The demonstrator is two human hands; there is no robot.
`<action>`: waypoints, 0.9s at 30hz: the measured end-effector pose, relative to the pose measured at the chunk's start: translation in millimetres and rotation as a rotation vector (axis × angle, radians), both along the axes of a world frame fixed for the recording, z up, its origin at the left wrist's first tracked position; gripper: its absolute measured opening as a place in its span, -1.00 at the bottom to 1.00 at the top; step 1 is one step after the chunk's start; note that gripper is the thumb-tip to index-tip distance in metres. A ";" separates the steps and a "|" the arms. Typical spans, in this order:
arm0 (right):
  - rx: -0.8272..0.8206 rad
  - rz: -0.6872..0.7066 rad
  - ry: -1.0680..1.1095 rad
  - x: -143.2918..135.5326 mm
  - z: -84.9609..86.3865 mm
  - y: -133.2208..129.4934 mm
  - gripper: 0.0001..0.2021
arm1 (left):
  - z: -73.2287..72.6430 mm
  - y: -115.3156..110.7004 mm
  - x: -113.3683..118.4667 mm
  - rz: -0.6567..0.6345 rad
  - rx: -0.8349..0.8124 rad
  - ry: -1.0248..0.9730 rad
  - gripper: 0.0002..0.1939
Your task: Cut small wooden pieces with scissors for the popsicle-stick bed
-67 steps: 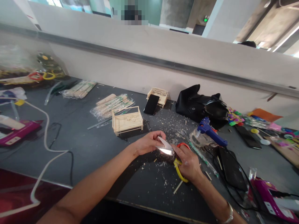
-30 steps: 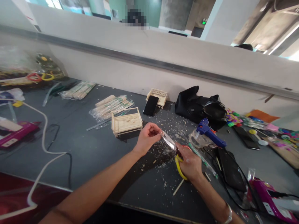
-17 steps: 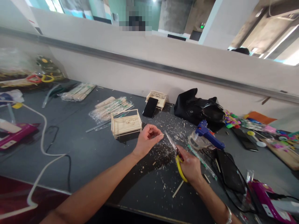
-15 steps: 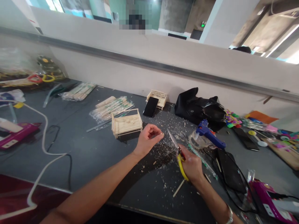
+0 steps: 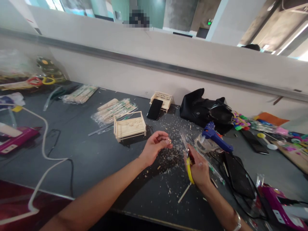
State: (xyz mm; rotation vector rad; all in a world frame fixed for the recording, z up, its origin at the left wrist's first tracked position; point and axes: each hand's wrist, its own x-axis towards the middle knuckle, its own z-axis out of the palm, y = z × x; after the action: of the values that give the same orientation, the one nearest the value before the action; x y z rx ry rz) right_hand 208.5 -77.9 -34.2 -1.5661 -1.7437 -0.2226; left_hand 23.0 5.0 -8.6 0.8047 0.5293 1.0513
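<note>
Left hand [image 5: 154, 149] pinching tiny pale piece [image 5: 169, 141], right hand [image 5: 198, 166] gripping yellow-handled scissors [image 5: 189, 167]

No legible lettering (green sign [image 5: 209, 21] too small)

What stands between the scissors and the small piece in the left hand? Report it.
Nothing visible: an open gap separates the scissors in the right hand from the small pale piece held in the left hand. Pale crumbs lie below, on the dark table.
</note>
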 end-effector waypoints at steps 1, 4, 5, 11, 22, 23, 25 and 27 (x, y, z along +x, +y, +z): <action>-0.002 0.012 0.006 0.5 -1.2 0.2 -0.66 | 0.7 -0.1 -0.4 -0.012 -0.013 -0.013 -0.62; -0.017 0.027 0.002 1.7 -4.4 0.5 -0.64 | 2.0 0.5 -1.7 -0.034 -0.052 -0.061 -0.63; -0.022 0.031 -0.002 1.7 -4.9 0.4 -0.62 | 2.2 0.7 -2.1 -0.042 -0.060 -0.074 -0.63; -0.036 0.108 -0.032 -0.6 0.3 -0.6 -0.58 | 3.5 0.6 -3.0 -0.081 -0.059 -0.113 -0.61; -0.098 0.140 -0.219 -3.7 6.6 -3.6 -0.40 | 6.2 -3.4 -2.3 -0.135 -0.028 -0.061 -0.57; -0.098 0.129 -0.232 -3.5 6.5 -3.7 -0.40 | 6.4 -3.6 -2.4 -0.137 -0.025 -0.048 -0.57; -0.103 0.121 -0.257 -2.8 6.3 -3.8 -0.38 | 6.3 -3.4 -2.9 -0.141 -0.017 -0.033 -0.56; -0.114 0.130 -0.277 -2.0 6.3 -4.1 -0.35 | 5.4 -2.5 -3.5 -0.136 -0.002 -0.030 -0.56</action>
State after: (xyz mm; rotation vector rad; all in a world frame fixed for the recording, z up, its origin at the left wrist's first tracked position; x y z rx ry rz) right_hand 206.5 -82.1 -27.9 -1.5531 -2.0978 -0.2911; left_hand 19.5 2.5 -3.2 0.8113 0.4440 0.9360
